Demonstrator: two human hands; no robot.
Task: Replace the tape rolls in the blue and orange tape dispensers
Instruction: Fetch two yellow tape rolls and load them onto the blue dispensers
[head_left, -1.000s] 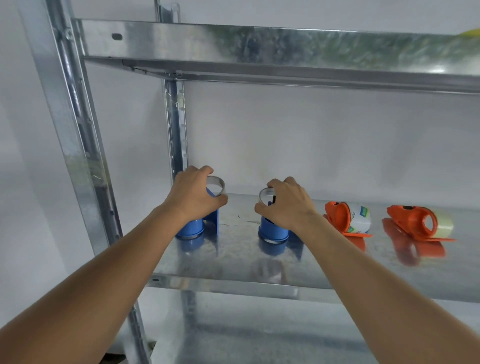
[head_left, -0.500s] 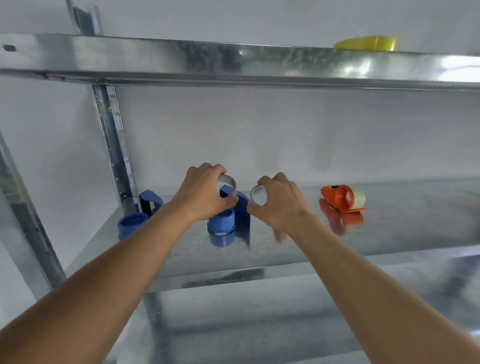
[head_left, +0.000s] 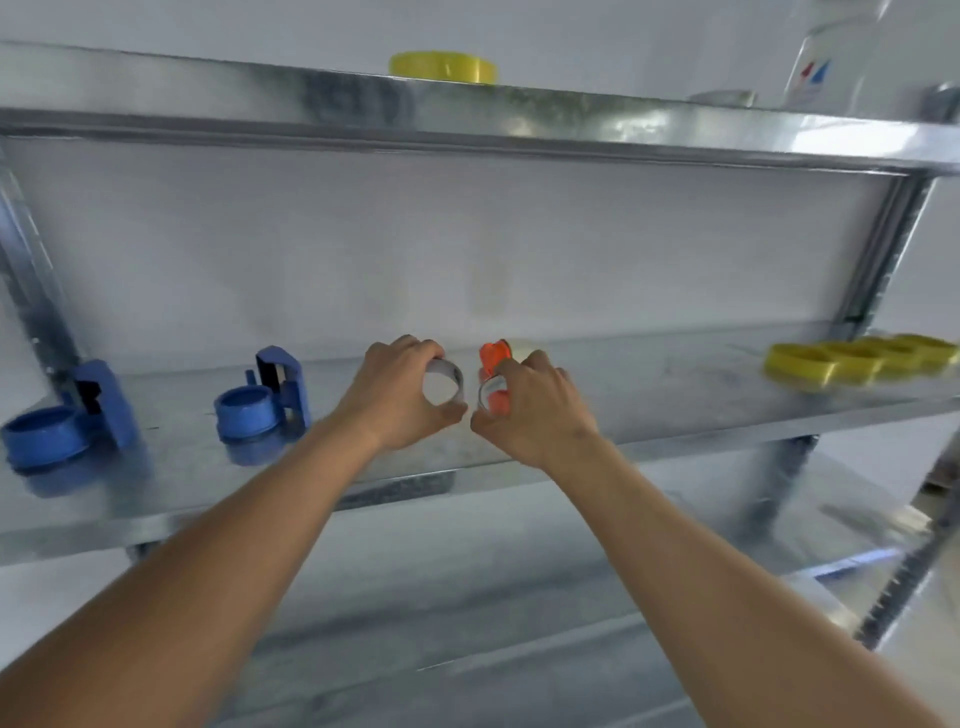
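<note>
On the middle shelf (head_left: 649, 374) I see two blue tape dispensers (head_left: 57, 415) (head_left: 265, 397) at left. My left hand (head_left: 400, 395) grips an empty tape core (head_left: 442, 387); my right hand (head_left: 535, 410) pinches another core (head_left: 491, 392) before an orange dispenser (head_left: 494, 354). Yellow tape rolls (head_left: 862, 356) lie far right.

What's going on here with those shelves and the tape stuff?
A person is swapping tape rolls in dispensers at a metal shelf. Each hand holds an empty tape core: the left hand grips one, the right hand pinches another. Two blue dispensers stand bare on the shelf to the left. An orange dispenser sits just behind the hands. Yellow rolls lie at the shelf's right end, and one more sits on the shelf above.
</note>
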